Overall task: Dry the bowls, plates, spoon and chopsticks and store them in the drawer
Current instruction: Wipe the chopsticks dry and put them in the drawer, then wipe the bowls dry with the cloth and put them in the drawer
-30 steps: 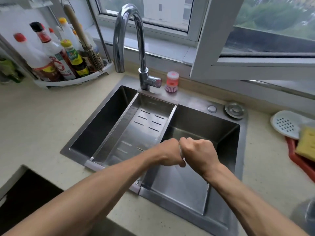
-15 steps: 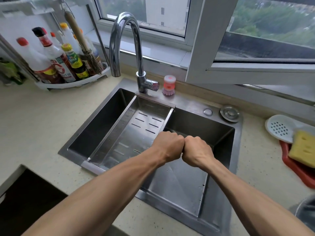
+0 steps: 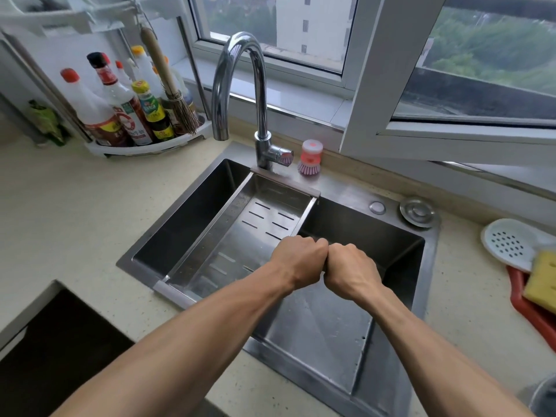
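Both hands, left [image 3: 296,261] and right [image 3: 350,270], hang fisted knuckle to knuckle over the sink [image 3: 301,341]; whether they clutch anything I cannot tell. No bowls, plates, spoon or chopsticks show, nor the drawer. Anything wrung here could drip past the rack [image 3: 240,233] onto the counter [image 3: 75,221]; the tap [image 3: 240,94] crowds any lift.

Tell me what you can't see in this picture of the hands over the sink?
- Whatever the left hand and right hand clench: head view, fists cover it.
- Sponge and red tray: cut by the right edge.
- Bottle labels: too small to read.
- Bowls, plates, spoon, chopsticks: none in view.
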Demonstrator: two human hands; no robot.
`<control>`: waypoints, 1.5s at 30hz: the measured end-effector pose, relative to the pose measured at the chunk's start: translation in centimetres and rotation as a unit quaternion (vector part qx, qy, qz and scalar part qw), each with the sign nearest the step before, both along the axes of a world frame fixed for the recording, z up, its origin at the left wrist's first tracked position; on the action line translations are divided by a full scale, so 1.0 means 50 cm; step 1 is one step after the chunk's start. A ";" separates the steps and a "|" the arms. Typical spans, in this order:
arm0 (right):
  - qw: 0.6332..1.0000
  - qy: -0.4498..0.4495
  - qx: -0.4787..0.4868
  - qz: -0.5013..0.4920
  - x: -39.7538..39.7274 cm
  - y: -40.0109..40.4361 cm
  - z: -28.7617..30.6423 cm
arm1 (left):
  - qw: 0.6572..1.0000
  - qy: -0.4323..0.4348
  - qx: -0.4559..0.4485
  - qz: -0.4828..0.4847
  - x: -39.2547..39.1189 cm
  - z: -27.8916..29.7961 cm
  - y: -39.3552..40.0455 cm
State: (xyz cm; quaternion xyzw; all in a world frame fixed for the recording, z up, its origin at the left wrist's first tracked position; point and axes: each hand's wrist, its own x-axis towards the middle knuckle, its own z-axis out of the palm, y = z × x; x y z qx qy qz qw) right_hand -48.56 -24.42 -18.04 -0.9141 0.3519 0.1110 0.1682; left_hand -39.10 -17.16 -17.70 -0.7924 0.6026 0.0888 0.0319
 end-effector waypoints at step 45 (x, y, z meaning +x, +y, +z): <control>0.805 -0.256 0.467 0.262 0.656 1.072 0.209 | 0.580 0.238 -0.464 0.626 0.418 0.167 1.281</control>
